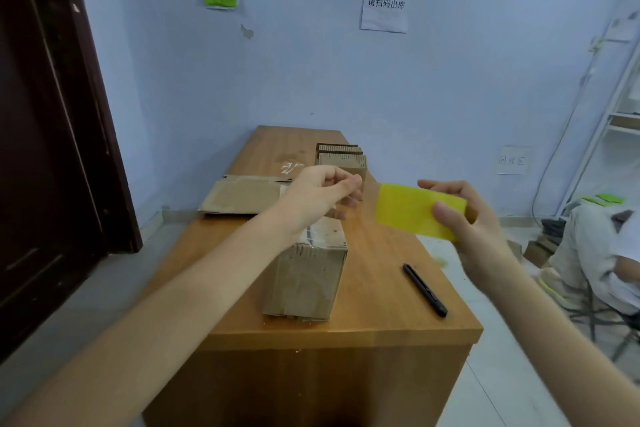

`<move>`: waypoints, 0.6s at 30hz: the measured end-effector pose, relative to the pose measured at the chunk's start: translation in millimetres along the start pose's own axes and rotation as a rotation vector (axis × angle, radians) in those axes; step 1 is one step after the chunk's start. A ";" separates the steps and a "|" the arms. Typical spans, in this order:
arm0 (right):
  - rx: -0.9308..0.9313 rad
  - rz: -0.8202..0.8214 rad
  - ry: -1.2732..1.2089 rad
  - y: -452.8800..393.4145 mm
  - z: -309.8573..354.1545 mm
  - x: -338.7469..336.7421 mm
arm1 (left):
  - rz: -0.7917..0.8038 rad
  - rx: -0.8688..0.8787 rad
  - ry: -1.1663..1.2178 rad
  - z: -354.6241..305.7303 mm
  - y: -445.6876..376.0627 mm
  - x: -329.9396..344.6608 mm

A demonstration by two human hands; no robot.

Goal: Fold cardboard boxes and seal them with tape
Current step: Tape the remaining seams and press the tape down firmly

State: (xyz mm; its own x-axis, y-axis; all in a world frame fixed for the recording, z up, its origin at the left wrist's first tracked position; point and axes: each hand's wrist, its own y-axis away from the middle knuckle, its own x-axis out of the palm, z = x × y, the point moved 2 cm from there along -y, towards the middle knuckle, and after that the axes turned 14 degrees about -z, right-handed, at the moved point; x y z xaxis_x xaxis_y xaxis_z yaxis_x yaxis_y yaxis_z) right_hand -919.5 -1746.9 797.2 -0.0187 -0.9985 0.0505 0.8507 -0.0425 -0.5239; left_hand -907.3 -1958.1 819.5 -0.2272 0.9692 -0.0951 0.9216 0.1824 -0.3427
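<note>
Gripping a yellow tape roll, the right hand hovers above the table; the left hand has its fingertips pinched together, can't tell on what. Under it sits a scuffed, taped cardboard box, black pen alongside.

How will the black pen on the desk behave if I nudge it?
The pen is slim and round-looking, so it would probably roll or skid on the smooth desk. It lies near the right edge, so a sideways push might send it off. It likely feels light and stiff.
</note>
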 end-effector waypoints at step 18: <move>-0.093 -0.127 -0.276 10.8 1.0 58.8 | -0.499 0.385 -0.552 16.6 28.2 -24.4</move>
State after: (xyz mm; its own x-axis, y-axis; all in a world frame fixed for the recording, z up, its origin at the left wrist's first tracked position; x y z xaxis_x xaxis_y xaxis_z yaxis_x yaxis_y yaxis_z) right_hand -910.8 -1806.0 795.4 0.0322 -0.9388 0.3430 0.7990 -0.1820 -0.5731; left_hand -881.1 -1979.4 796.6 -0.7937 0.5514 -0.2568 0.5226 0.4020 -0.7518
